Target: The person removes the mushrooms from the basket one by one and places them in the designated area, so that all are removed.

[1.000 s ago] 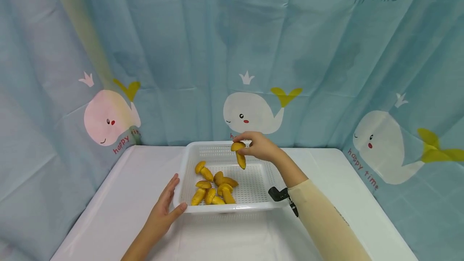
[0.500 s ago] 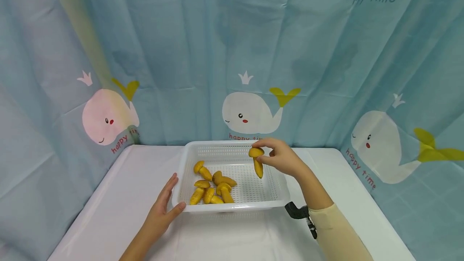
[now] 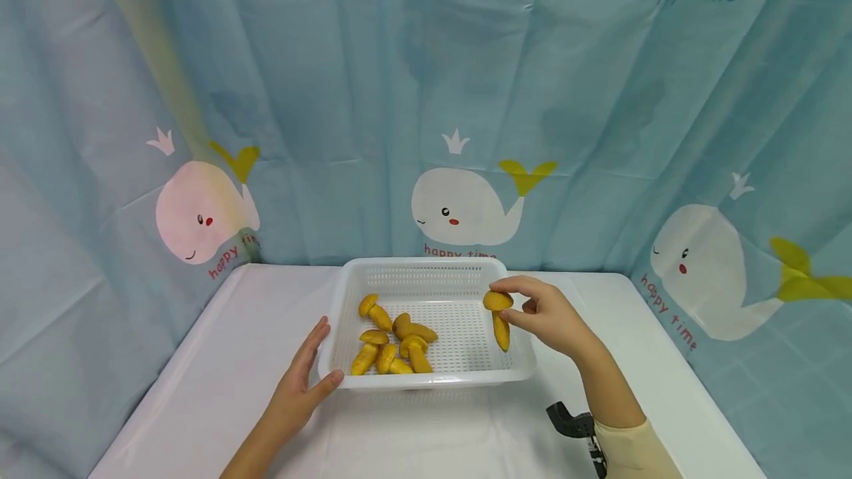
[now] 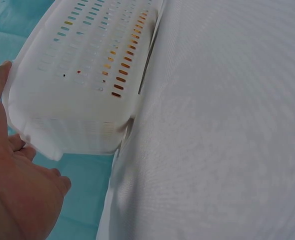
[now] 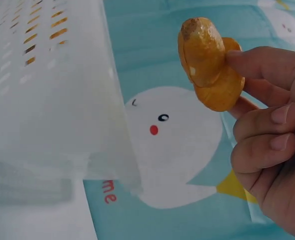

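A yellow mushroom [image 3: 498, 303] hangs cap up, stem down, over the right part of a white plastic basket [image 3: 459, 378]. My right hand [image 3: 551, 318] pinches it between thumb and fingers near the cap. In the right wrist view the same mushroom [image 5: 202, 52] shows its stem end towards the camera, beside the basket wall [image 5: 52, 110]. At the basket's front left corner, my left hand [image 3: 293, 394] touches the rim with its thumb, its straight fingers along the left side. Several more mushrooms [image 3: 416, 348] lie in the basket's left half.
The basket stands on a white-covered table [image 3: 426, 435] near its back edge. A light blue curtain [image 3: 346, 94] printed with whales hangs behind and at both sides. A black wrist mount [image 3: 569, 423] sits on the right forearm.
My right hand has moved right and towards me with the mushroom, from the back middle of the basket to its right side. The left hand and the basket stay in place.
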